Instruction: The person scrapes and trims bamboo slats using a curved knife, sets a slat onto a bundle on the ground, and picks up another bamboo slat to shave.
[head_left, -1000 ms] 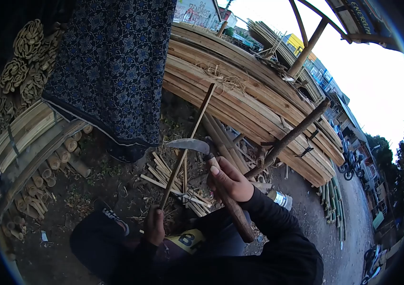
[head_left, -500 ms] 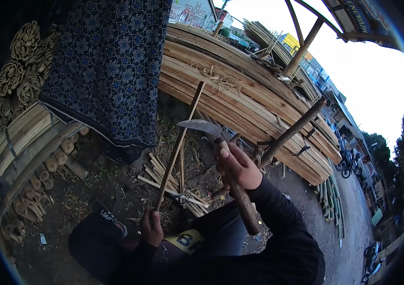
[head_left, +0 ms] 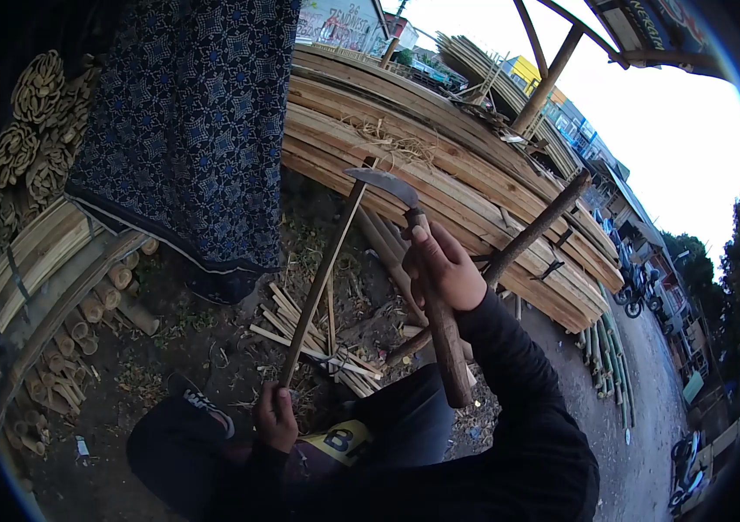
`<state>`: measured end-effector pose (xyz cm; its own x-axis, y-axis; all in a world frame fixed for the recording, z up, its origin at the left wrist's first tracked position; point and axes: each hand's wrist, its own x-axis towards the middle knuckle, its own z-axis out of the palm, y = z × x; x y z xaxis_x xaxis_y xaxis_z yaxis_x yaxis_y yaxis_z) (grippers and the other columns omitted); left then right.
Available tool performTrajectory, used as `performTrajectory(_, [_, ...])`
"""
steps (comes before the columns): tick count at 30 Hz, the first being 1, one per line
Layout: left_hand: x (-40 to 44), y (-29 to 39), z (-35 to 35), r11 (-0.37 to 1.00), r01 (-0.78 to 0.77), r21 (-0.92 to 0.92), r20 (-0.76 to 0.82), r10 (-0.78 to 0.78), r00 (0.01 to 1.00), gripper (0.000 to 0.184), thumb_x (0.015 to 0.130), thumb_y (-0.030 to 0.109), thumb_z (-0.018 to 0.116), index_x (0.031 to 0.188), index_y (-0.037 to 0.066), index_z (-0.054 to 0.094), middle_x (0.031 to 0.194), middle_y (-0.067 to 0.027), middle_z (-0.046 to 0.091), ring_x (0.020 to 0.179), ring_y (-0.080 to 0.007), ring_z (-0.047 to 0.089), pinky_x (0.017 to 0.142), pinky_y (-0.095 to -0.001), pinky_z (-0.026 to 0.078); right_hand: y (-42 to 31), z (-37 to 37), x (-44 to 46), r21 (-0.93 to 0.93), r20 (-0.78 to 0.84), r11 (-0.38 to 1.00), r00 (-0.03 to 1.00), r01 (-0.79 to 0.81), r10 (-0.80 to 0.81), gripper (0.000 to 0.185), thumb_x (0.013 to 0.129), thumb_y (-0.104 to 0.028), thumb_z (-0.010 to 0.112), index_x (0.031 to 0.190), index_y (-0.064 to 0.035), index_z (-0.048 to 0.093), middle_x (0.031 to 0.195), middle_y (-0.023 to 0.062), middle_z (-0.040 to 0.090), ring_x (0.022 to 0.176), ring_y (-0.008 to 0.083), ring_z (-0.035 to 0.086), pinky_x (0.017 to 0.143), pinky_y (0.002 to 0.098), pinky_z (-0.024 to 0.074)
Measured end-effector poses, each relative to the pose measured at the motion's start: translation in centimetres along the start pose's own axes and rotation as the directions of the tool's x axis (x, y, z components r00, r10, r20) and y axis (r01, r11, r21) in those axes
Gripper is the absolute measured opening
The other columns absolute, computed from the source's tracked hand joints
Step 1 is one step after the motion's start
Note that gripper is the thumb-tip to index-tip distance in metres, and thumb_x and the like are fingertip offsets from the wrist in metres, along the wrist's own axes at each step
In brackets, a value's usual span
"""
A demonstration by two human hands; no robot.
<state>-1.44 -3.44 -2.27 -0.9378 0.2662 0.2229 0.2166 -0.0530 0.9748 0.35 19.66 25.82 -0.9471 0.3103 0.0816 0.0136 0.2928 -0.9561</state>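
My right hand point(head_left: 446, 265) is closed around the wooden handle of a sickle point(head_left: 446, 348). Its curved metal blade points left and lies against or just over the upper end of a long bamboo strip point(head_left: 322, 283); I cannot tell whether they touch. My left hand point(head_left: 277, 418) grips the lower end of that strip, which slants up and away from me. Below and behind the strip, a loose pile of pale split sticks point(head_left: 348, 370) lies on the ground near my bent knee.
Long stacked timber boards point(head_left: 439, 183) run across the front, with a slanting wooden post point(head_left: 544, 228) at their right. A dark blue patterned cloth point(head_left: 187, 130) hangs at left, beside bamboo poles point(head_left: 91, 309) and coiled strips point(head_left: 35, 87). Parked motorbikes point(head_left: 639, 296) stand far right.
My right hand has moved the sickle up and slightly right, so the blade has gone from partway along the bamboo strip to near its top. My left hand keeps its hold.
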Motion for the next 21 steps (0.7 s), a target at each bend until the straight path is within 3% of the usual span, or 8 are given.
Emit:
performTrajectory(4, [0.4,0.3,0.1,1.0,-0.016,-0.014,-0.027,0.016,1.0,0.024,0.099,0.026,0.046,0.093,0.004,0.053,0.067,-0.0061,0.049,0.06,-0.0178,0.051,0.056,-0.0312,0.04,-1.1,0.0,0.0,-0.077,0.13,0.997,0.991,-0.029,0.039,0.031,0.102,-0.038,0.044,0.104,-0.0071,0.044,0.069,0.0041,0.052,0.044,0.0147,0.052,0.04,0.026,0.0442])
performTrajectory(7, [0.0,-0.1,0.1,1.0,0.004,-0.017,-0.013,-0.004,1.0,0.026,0.1,0.028,0.044,0.092,0.004,0.052,0.066,-0.0057,0.049,0.06,-0.017,0.049,0.056,-0.0313,0.039,-0.7,-5.4,5.6,0.228,-0.384,0.951,0.917,0.207,-0.108,0.034,0.101,-0.04,0.043,0.105,-0.0071,0.046,0.069,0.0039,0.051,0.042,0.0177,0.052,0.04,0.0295,0.045])
performTrajectory(9, [0.4,-0.9,-0.3,1.0,-0.011,-0.012,-0.034,0.01,0.999,0.027,0.1,0.029,0.044,0.092,0.004,0.052,0.066,-0.0055,0.048,0.059,-0.0165,0.049,0.056,-0.0315,0.039,-1.2,-6.3,4.8,0.252,-0.378,0.927,0.91,0.276,-0.169,0.036,0.102,-0.042,0.041,0.107,-0.0063,0.047,0.07,0.0046,0.051,0.042,0.0191,0.052,0.04,0.0305,0.0454])
performTrajectory(12, [1.1,-2.8,-0.2,0.993,0.103,-0.054,-0.058,-0.106,0.993,0.03,0.101,0.03,0.043,0.091,0.004,0.052,0.067,-0.0034,0.049,0.061,-0.0145,0.048,0.057,-0.0303,0.038,0.1,-3.6,1.2,0.222,-0.075,0.965,0.99,0.137,-0.124,0.037,0.102,-0.038,0.04,0.115,-0.0044,0.046,0.071,0.0066,0.05,0.042,0.0189,0.051,0.039,0.0279,0.0438])
performTrajectory(15, [1.0,-2.8,-0.2,0.969,0.184,-0.163,0.025,-0.183,0.983,0.038,0.102,0.036,0.038,0.089,0.004,0.053,0.064,-0.0013,0.05,0.056,-0.0125,0.05,0.052,-0.0273,0.038,2.5,-0.5,-1.6,0.194,0.161,0.981,0.986,0.009,-0.04,0.034,0.104,-0.035,0.037,0.12,-0.0061,0.044,0.074,0.0068,0.049,0.046,0.0165,0.05,0.043,0.026,0.0446])
performTrajectory(17, [1.2,0.4,-0.7,0.81,0.434,-0.393,0.216,-0.378,0.9,0.046,0.103,0.043,0.031,0.086,0.006,0.053,0.058,-0.0003,0.048,0.046,-0.011,0.05,0.043,-0.0245,0.037,4.0,1.1,-2.9,0.255,0.246,0.965,0.969,-0.064,-0.001,0.032,0.104,-0.033,0.037,0.121,-0.0062,0.043,0.075,0.0067,0.049,0.048,0.0163,0.051,0.045,0.0252,0.0452])
performTrajectory(18, [1.2,-0.3,-0.5,0.803,0.448,-0.393,0.197,-0.403,0.894,0.051,0.102,0.048,0.028,0.084,0.006,0.052,0.052,-0.0005,0.045,0.038,-0.011,0.047,0.035,-0.0241,0.034,5.1,1.7,-3.4,0.26,0.265,0.96,0.964,-0.1,0.029,0.032,0.104,-0.033,0.037,0.121,-0.0062,0.043,0.075,0.0067,0.049,0.048,0.0163,0.051,0.045,0.0252,0.0452])
performTrajectory(21, [1.4,-0.4,-1.2,0.805,0.443,-0.395,0.221,-0.385,0.896,0.051,0.102,0.049,0.031,0.082,0.006,0.051,0.052,-0.0013,0.046,0.039,-0.0109,0.047,0.036,-0.0243,0.035,9.0,3.6,-4.5,0.34,0.412,0.924,0.911,-0.176,0.022,0.029,0.104,-0.031,0.038,0.119,-0.007,0.043,0.077,0.0061,0.051,0.051,0.0153,0.052,0.048,0.0248,0.0459])
